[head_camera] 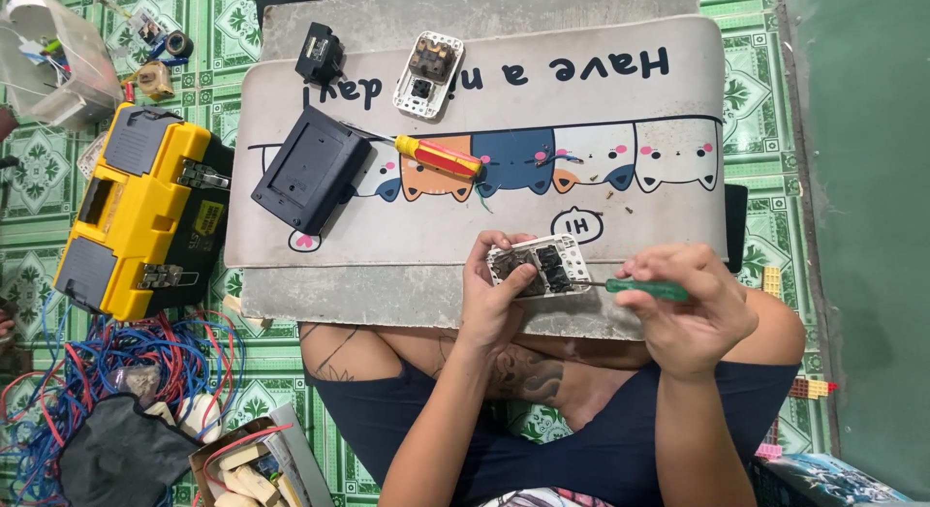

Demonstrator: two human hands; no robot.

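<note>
My left hand (492, 296) grips a white switch plate (542, 267) with dark modules, held at the near edge of a pale mat with cartoon cats (620, 110). In my right hand (690, 308) is a green-handled screwdriver (647, 289), its thin shaft pointing left and its tip at the plate's right side. On the mat farther away lie a red and yellow screwdriver (438, 156), a dark blue wall box (311, 168), a second white switch plate (428, 74) and a small black part (319, 53).
A yellow and black toolbox (136, 209) stands on the green tiled floor at the left. A tangle of blue and red wires (107, 357), a dark cloth (121, 459) and a cardboard box of parts (247, 468) lie near my left knee. Several small screws (610, 192) dot the mat.
</note>
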